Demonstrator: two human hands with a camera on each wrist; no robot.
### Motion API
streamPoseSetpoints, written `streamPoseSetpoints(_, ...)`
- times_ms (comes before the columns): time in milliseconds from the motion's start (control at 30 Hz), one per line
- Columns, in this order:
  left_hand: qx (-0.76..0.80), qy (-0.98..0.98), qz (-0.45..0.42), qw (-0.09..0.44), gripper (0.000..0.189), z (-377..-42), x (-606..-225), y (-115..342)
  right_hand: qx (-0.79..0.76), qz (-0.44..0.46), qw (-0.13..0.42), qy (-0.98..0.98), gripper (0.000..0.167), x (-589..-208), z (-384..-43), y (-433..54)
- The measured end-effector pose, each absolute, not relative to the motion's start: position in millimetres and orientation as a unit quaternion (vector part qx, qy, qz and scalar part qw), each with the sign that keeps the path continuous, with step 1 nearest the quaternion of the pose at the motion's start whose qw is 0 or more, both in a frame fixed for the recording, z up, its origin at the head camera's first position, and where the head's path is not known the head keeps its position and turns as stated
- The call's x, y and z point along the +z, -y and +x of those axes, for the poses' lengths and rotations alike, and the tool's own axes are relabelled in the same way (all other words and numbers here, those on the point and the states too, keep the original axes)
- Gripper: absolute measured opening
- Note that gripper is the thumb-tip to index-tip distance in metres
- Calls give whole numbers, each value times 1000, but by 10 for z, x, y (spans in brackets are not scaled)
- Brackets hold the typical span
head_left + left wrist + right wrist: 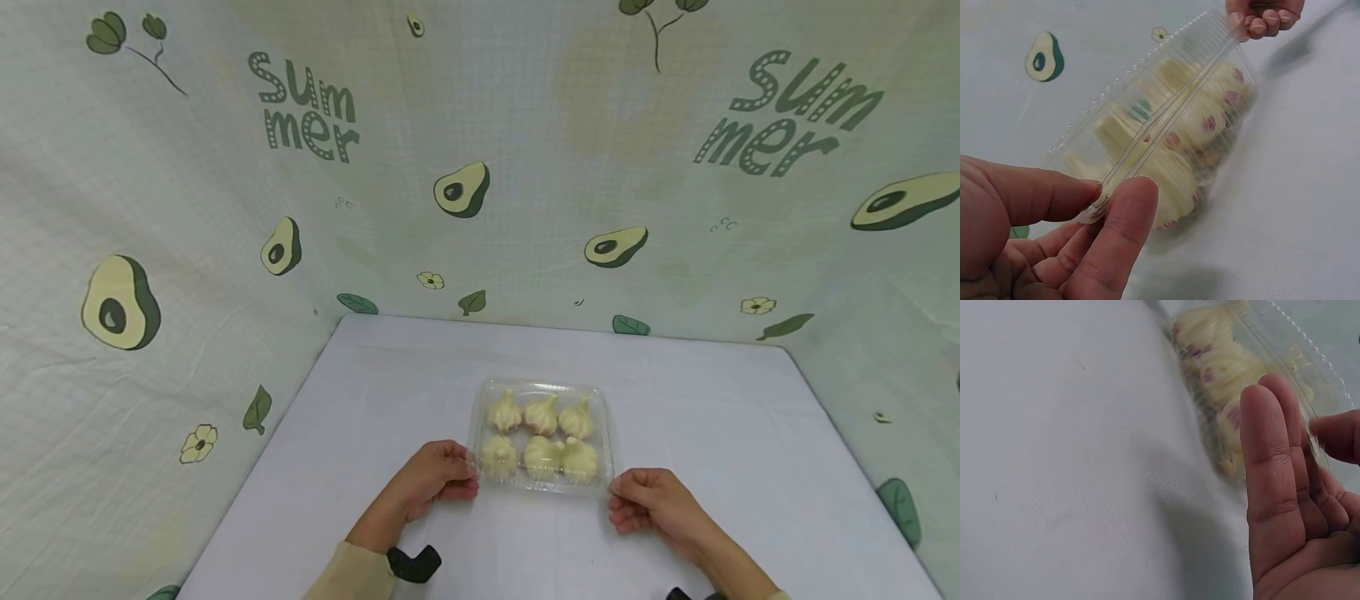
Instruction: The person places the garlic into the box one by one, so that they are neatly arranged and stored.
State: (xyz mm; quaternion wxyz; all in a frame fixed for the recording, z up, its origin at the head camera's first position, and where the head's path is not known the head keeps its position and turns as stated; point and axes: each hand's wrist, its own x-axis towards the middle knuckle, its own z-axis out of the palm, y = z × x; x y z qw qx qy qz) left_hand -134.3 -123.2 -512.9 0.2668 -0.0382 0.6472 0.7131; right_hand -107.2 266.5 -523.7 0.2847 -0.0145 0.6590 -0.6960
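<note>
A clear plastic clamshell box (542,492) with several garlic bulbs (542,415) inside sits mid-table in the head view, its lid down over them. My left hand (442,475) pinches the box's near left corner between thumb and finger; the left wrist view shows the rim between the fingertips. At the near right corner, my right hand (651,504) pinches the rim with thumb and fingers. In the right wrist view the garlic (1222,369) shows through the plastic beyond the right fingers (1272,462). The left wrist view has the box tilted and its bulbs (1166,175) close up.
A white table (405,367) spreads around the box. Behind it and at both sides hangs a pale cloth (525,100) printed with avocados, leaves and lettering. Black wrist straps (414,565) are on the forearms.
</note>
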Motion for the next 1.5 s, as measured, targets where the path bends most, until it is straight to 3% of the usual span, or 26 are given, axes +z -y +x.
streamPoseSetpoints(167, 710, -653, -40, 260, 22, -1358, -5129, 1216, -692, -3, 275, -668, 22, -5236, -1075, -2638)
streamPoseSetpoints(433, 709, -658, -44, 252, 22, -1391, -5111, 1209, -699, 0, 295, -652, 34, -5235, -1063, -2605)
streamPoseSetpoints(1500, 713, -656, -55, 242, 25, -1432, -5109, 1239, -742, 7, 293, -603, 26, -5313, -1059, -2576)
